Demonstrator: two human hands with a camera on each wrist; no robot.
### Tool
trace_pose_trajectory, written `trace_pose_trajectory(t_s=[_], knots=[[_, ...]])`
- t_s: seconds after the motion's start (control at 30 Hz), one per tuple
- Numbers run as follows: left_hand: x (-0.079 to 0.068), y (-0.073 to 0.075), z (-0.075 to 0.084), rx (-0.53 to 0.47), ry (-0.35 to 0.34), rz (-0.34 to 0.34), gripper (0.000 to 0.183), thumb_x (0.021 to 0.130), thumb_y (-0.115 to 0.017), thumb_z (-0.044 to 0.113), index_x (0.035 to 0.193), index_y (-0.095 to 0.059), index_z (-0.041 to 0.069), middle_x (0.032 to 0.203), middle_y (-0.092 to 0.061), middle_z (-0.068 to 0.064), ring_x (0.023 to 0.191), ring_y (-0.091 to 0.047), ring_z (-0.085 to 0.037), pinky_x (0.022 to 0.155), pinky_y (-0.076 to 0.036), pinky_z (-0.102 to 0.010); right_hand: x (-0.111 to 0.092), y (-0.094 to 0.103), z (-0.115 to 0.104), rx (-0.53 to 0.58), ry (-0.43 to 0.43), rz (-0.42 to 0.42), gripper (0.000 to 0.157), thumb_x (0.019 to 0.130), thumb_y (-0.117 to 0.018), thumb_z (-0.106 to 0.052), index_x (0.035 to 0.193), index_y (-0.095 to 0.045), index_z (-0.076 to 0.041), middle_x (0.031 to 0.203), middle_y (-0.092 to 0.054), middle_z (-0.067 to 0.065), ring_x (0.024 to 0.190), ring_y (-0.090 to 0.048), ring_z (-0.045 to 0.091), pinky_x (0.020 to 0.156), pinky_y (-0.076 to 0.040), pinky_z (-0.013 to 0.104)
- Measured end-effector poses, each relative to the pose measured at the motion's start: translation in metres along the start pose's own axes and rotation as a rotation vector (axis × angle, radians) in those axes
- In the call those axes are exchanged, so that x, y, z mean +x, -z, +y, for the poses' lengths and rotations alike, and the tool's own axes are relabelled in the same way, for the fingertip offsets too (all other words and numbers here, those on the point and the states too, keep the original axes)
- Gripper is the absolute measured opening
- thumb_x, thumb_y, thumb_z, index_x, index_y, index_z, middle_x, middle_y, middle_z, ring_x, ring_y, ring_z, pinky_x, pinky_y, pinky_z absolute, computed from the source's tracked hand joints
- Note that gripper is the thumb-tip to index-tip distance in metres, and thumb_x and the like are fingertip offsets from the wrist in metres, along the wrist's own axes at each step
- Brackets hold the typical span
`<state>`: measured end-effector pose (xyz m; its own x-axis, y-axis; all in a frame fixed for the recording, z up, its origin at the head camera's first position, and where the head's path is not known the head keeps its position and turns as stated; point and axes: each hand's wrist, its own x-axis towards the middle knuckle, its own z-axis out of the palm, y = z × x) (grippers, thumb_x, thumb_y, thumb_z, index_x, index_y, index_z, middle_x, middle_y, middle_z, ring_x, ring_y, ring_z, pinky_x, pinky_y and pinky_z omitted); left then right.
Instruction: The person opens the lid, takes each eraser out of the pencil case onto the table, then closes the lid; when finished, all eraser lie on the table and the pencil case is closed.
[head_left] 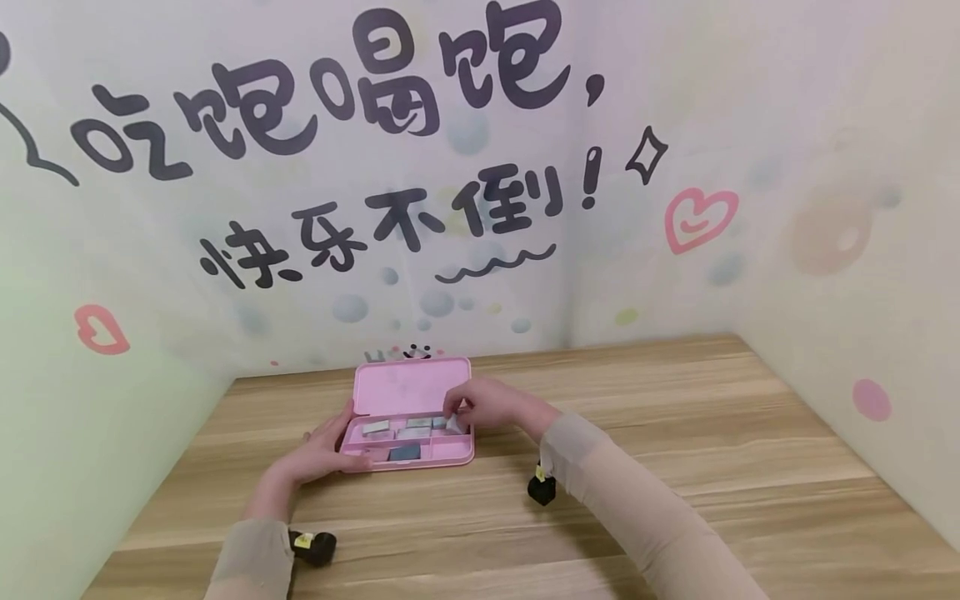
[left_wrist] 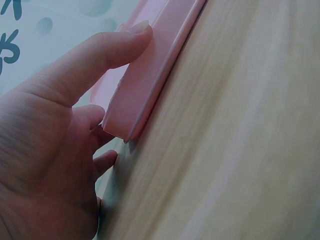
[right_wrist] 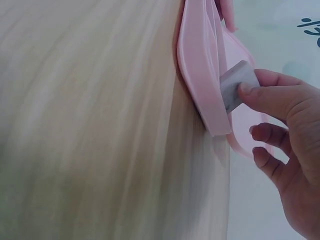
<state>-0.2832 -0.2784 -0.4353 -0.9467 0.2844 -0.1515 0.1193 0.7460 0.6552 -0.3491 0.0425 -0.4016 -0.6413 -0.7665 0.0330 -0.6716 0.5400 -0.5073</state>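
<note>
One open pink box (head_left: 450, 450) on the worktop (head_left: 435, 533) between the left hand (head_left: 313, 457), spread wide around its corner, and the right hand (head_left: 483, 404), pinching a grey block (right_wrist: 234, 89).

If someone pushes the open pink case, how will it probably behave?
The pink case looks fairly stiff, since its walls appear straight and unbent. It would probably slide rather than roll, because it lies flat on the wooden table. Its open lid may swing, seemingly joined along the far edge.
</note>
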Motion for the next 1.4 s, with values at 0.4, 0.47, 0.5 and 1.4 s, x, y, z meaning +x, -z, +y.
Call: trace_pose_trajectory(t_s=[0.4, 0.47, 0.5, 1.4], knots=[[-0.002, 0.001, 0.002, -0.012, -0.008, -0.001, 0.118, 0.075, -0.077, 0.047, 0.156, -0.001, 0.009, 0.16, -0.004, -0.022, 0.143, 0.001, -0.047, 0.106, 0.011, -0.068, -0.012, 0.001, 0.004, 0.192, -0.023, 0.202, 0.014, 0.087, -0.07, -0.004, 0.094, -0.069, -0.016, 0.089, -0.065, -0.007, 0.083, -0.058, 0.011, 0.074, -0.051, 0.025], [-0.003, 0.0, 0.002, -0.013, -0.002, -0.003, 0.118, 0.075, -0.077, 0.048, 0.156, -0.001, 0.009, 0.16, -0.004, -0.022, 0.143, 0.001, -0.047, 0.106, 0.011, -0.067, -0.013, 0.002, 0.005, 0.254, -0.037, 0.252, 0.013, 0.086, -0.071, -0.004, 0.094, -0.069, -0.014, 0.089, -0.066, -0.006, 0.083, -0.058, 0.012, 0.073, -0.052, 0.026], [-0.004, 0.0, 0.003, -0.014, 0.0, -0.004, 0.118, 0.075, -0.077, 0.048, 0.156, -0.001, 0.009, 0.16, -0.004, -0.022, 0.143, 0.001, -0.047, 0.106, 0.011, -0.067, -0.014, 0.003, 0.006, 0.281, -0.041, 0.277, 0.013, 0.086, -0.072, -0.004, 0.095, -0.069, -0.013, 0.088, -0.066, -0.005, 0.082, -0.059, 0.013, 0.073, -0.052, 0.027], [-0.004, 0.0, 0.002, -0.015, 0.003, -0.007, 0.118, 0.075, -0.076, 0.049, 0.156, 0.0, 0.009, 0.159, -0.004, -0.023, 0.143, 0.001, -0.047, 0.106, 0.011, -0.067, -0.055, 0.02, 0.022, 0.678, -0.169, 0.644, 0.016, 0.085, -0.073, -0.004, 0.101, -0.067, -0.002, 0.095, -0.068, 0.007, 0.086, -0.061, 0.021, 0.078, -0.053, 0.032]])
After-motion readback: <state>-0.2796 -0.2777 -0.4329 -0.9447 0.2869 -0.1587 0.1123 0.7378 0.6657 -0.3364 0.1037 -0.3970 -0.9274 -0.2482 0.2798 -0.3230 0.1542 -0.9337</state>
